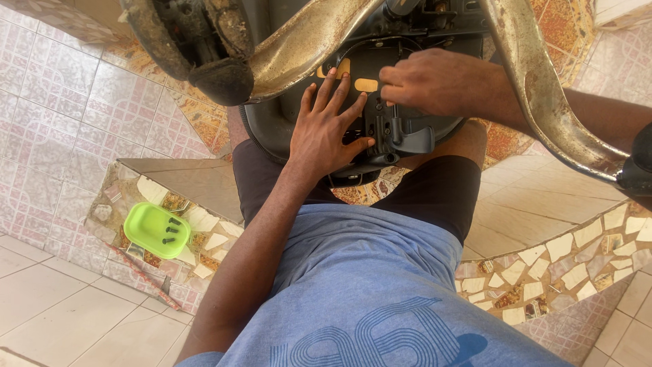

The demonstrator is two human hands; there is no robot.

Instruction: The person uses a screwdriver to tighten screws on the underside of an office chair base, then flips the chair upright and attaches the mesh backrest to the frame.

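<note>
In the top middle of the frame, an upside-down office chair seat (275, 126) rests on the person's lap. The left hand (326, 132) lies flat on its black underside, fingers spread, holding nothing. The right hand (435, 81) curls its fingers onto the black metal plate (380, 129); I cannot tell if it pinches anything. A green tray (155, 230) with dark screws (171, 230) sits at the lower left.

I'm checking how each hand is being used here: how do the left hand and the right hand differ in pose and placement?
The left hand lies flat with fingers spread on the black chair-seat underside; the right hand is curled, its fingertips pinched together at the mechanism plate. The left hand sits nearer the body, the right hand farther up. The left hand's arm comes from below, the right's from the side. Both touch the same upturned chair base.
</note>
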